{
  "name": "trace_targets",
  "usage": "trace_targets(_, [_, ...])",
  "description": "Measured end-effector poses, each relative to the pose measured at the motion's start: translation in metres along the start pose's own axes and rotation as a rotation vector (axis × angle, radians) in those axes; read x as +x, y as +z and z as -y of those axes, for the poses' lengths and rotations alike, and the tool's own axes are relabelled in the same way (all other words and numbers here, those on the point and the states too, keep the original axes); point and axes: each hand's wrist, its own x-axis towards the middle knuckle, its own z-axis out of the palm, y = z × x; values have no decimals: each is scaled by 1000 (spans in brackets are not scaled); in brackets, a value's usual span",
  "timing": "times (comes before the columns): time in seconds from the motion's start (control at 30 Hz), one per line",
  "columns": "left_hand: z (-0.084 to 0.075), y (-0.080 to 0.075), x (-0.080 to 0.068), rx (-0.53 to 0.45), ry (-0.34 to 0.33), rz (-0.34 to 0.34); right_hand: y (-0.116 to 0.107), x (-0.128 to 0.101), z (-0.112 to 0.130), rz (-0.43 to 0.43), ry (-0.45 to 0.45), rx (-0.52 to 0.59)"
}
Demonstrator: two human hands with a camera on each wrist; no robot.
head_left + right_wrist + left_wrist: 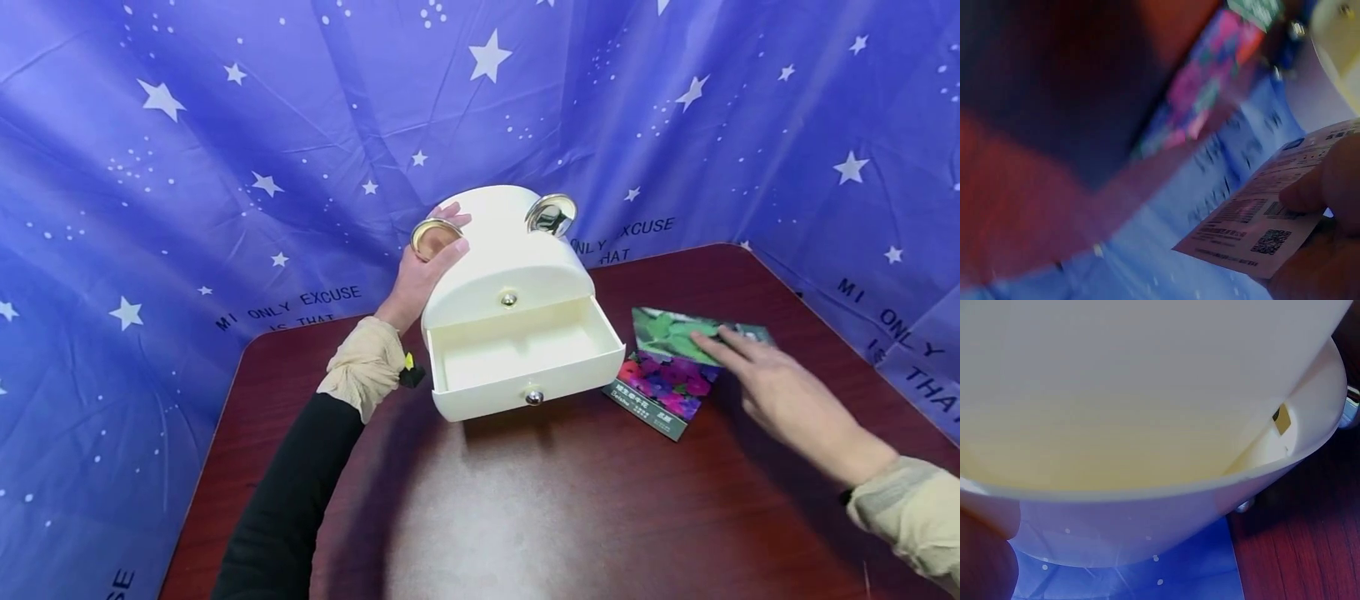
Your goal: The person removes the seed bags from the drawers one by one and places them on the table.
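A cream arched cabinet (502,258) stands on the dark red table (525,517). Its lower drawer (525,354) is pulled out and holds nothing. My left hand (423,271) grips the cabinet's left side beside a gold ring handle (420,229). The cabinet wall (1147,394) fills the left wrist view. My right hand (780,396) reaches over two seed packets to the right of the drawer. It pinches the green packet (667,333), whose printed back (1254,219) shows under a fingertip (1329,181). A flower-print packet (663,387) lies flat beneath it.
A silver ring handle (551,212) sits on the cabinet's right top. A blue starry cloth (225,167) hangs round the back and sides of the table. Bare tabletop lies in front of the drawer.
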Motion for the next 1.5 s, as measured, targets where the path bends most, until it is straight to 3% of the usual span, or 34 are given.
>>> trace_targets(0.1, [-1, 0, 0, -1, -2, 1, 17, -7, 6, 61, -53, -12])
trace_targets(0.2, [-2, 0, 0, -1, -7, 3, 26, -17, 10, 234, -50, -6])
trace_targets(0.33, [-5, -1, 2, -28, -12, -1, 27, -20, 16, 491, 68, 15])
trace_targets(0.43, [-7, -3, 3, -59, -29, 1, 25, -15, 19, 565, 126, 27])
trace_targets(0.57, [-7, -5, 4, -69, -43, 18, 20, -5, 27, 552, 143, 79])
trace_targets(0.87, [-5, -9, 7, -69, -25, 40, 5, 26, 51, 405, 125, 171])
trace_targets(1.07, [-5, -8, 7, -73, -11, 33, -13, 59, 74, 140, 141, 206])
trace_targets(1.17, [-3, -6, 6, -65, -1, 34, -22, 70, 89, 34, 77, 236])
trace_targets(1.23, [-1, -5, 4, -51, -5, 37, -25, 73, 100, 34, 8, 257])
trace_targets(1.3, [1, -4, 3, -36, -10, 38, -24, 74, 112, 95, -38, 301])
trace_targets(1.5, [4, -4, 2, -8, 0, 43, 2, 85, 140, 323, 36, 491])
